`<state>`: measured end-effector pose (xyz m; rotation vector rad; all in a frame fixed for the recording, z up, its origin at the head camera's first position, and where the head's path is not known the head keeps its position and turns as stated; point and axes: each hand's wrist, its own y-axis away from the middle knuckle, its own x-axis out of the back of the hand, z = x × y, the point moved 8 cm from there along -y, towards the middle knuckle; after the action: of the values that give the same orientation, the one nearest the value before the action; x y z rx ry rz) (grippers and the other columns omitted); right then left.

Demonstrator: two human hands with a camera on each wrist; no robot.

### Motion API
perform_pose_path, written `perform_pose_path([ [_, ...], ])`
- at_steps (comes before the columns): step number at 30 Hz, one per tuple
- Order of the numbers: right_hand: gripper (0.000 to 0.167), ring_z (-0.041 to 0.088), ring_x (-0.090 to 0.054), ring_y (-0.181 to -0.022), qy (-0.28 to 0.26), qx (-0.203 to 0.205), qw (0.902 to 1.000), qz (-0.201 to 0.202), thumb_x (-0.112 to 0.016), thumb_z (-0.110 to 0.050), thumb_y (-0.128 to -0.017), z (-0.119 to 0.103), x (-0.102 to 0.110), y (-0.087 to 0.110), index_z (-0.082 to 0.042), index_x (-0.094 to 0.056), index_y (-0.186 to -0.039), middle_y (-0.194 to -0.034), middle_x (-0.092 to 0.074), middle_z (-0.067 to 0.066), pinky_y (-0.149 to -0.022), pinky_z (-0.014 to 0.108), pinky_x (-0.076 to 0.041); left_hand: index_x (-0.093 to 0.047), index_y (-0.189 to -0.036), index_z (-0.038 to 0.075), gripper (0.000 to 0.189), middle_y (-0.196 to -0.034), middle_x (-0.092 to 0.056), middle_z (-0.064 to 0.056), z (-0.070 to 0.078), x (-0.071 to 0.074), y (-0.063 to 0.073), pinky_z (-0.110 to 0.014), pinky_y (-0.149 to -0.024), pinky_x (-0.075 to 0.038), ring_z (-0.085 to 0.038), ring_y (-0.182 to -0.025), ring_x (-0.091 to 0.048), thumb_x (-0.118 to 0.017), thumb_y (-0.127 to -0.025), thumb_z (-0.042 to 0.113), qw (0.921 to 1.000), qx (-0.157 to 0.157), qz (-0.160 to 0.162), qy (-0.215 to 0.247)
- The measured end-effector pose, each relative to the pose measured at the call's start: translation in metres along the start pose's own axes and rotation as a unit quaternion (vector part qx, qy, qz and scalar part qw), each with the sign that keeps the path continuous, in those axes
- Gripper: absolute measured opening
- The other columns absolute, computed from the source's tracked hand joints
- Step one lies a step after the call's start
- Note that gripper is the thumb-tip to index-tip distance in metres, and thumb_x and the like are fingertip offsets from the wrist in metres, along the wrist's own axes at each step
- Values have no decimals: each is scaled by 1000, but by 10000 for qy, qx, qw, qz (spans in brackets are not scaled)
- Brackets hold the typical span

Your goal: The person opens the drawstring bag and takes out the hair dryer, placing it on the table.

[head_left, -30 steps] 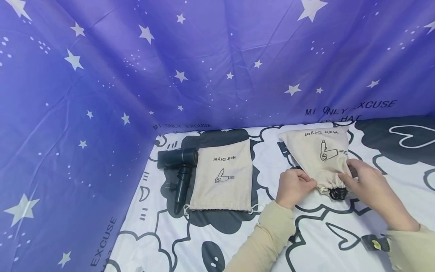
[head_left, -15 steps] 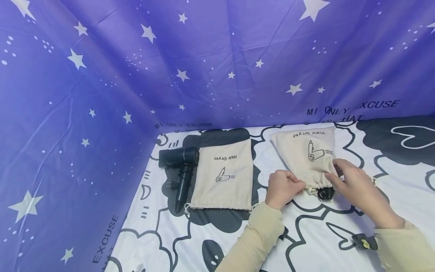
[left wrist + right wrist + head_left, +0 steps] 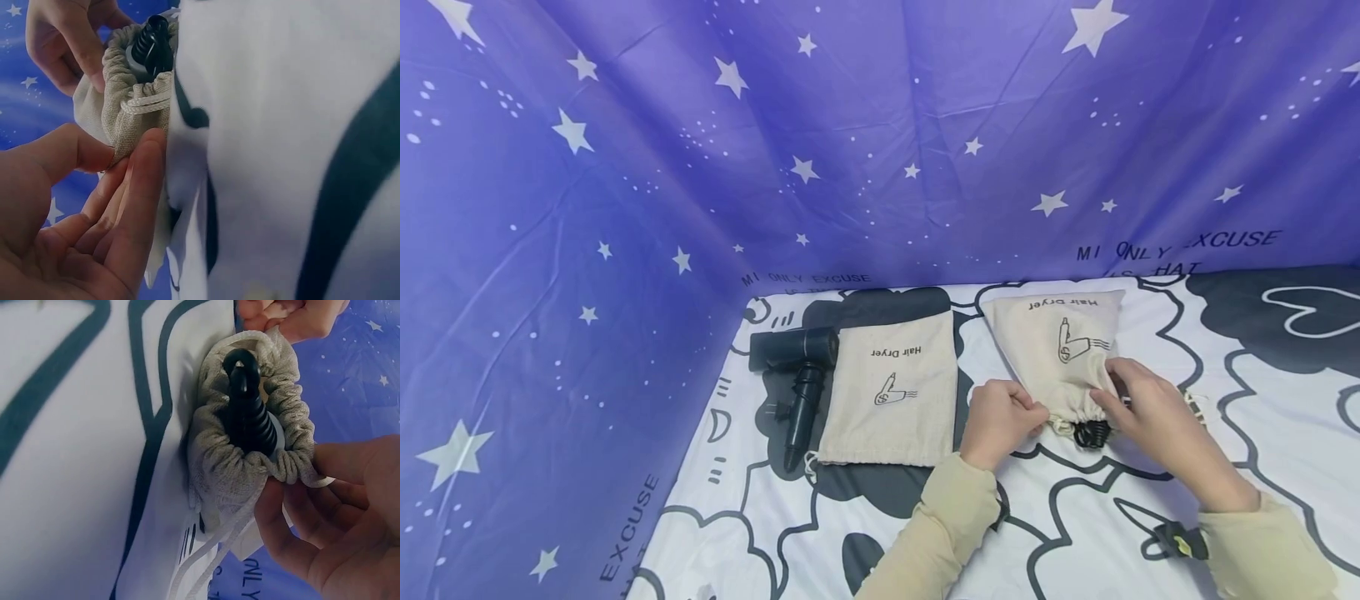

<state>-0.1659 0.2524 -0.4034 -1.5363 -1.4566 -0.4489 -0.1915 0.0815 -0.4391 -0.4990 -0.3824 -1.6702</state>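
A beige drawstring bag [image 3: 1051,350] printed "Hair Dryer" lies on the right, its gathered mouth toward the person. My left hand [image 3: 1004,421] pinches the left edge of that mouth between thumb and fingers. On the opposite edge, my right hand [image 3: 1157,417] grips the cloth, thumb on top. Out of the opening shows a black ribbed end with a coiled cord [image 3: 250,422]; the rest of what is inside is hidden. White drawstring [image 3: 219,550] hangs from the mouth in the right wrist view.
Left of the hands, a second "Hair Dryer" bag [image 3: 891,417] lies flat. Beside it is a dark hair dryer [image 3: 805,392] with its cord wound round the handle. A purple starry curtain [image 3: 850,125] rises behind the patterned white cloth [image 3: 1075,533].
Both hands have shifted to the left, sliding the filled bag closer to the flat bag. Their hold on its mouth stays much the same. The loose hair dryer and flat bag have stayed put.
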Motion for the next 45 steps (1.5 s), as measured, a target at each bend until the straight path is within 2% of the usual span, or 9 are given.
perform_pose_path([
  [7,28,28,-58,-75,-29,190,9998,73,-74,2,-83,-12,-2,-5,6,-57,-105,-91,-61,16,-66,46,-47,-67,-63,8,13,-52,-64,5,0,14,2,-11,-45,-37,8,-42,-45,-73,-75,7,9998,-138,-88,112],
  [15,23,11,-49,-69,-224,435,9988,-70,-75,-1,-83,-29,-12,-9,-4,-55,-94,-82,-54,1,-59,32,-44,-65,-65,8,16,-53,-63,5,-12,31,8,-15,-46,-39,3,-45,-50,-72,-79,5,9992,40,-180,348],
  [21,24,4,-49,-67,-327,297,9977,-507,-75,-9,-86,-30,-20,-6,-9,-51,-89,-79,-54,-3,-56,27,-43,-69,-71,7,13,-58,-68,3,-20,34,12,-16,-48,-41,4,-47,-54,-71,-84,8,9990,64,-260,351],
  [28,27,-2,-50,-68,-498,69,9915,-1204,-78,-25,-86,-14,-21,3,-13,-53,-90,-78,-53,-7,-59,25,-45,-70,-82,8,6,-67,-68,2,-29,46,17,-17,-59,-48,1,-56,-60,-73,-87,11,9987,125,-150,480],
  [30,33,-2,-49,-69,-485,72,9890,-1398,-81,-29,-81,-9,-22,7,-15,-53,-87,-78,-51,-7,-59,24,-44,-69,-88,6,9,-74,-69,-1,-29,44,18,-17,-61,-49,0,-62,-61,-76,-85,9,9981,95,-340,512],
  [33,38,-2,-47,-70,-395,286,9878,-1479,-87,-30,-74,-6,-24,10,-15,-56,-89,-80,-52,-8,-60,24,-45,-65,-98,5,25,-86,-70,-3,-27,34,20,-16,-68,-49,-3,-73,-63,-81,-80,10,9960,-21,-780,427],
  [37,37,0,-48,-71,-222,524,9884,-1407,-88,-30,-71,-7,-27,11,-15,-61,-92,-79,-53,-11,-62,26,-45,-65,-102,10,33,-91,-70,1,-21,17,21,-12,-74,-47,-2,-81,-63,-85,-77,16,9931,-288,-1132,-108],
  [41,30,-2,-48,-69,-41,800,9899,-1168,-88,-24,-71,-12,-24,8,-22,-62,-85,-75,-52,-16,-60,26,-44,-68,-96,14,28,-87,-70,9,-12,6,19,-8,-72,-44,4,-78,-62,-85,-77,24,9893,-609,-1032,-836],
  [45,33,-6,-46,-64,-29,1077,9903,-881,-86,-14,-69,-19,-19,6,-26,-57,-77,-71,-51,-20,-55,24,-43,-68,-92,15,26,-80,-68,11,-6,2,17,-6,-67,-41,6,-72,-60,-85,-77,28,9867,-758,-765,-1217],
])
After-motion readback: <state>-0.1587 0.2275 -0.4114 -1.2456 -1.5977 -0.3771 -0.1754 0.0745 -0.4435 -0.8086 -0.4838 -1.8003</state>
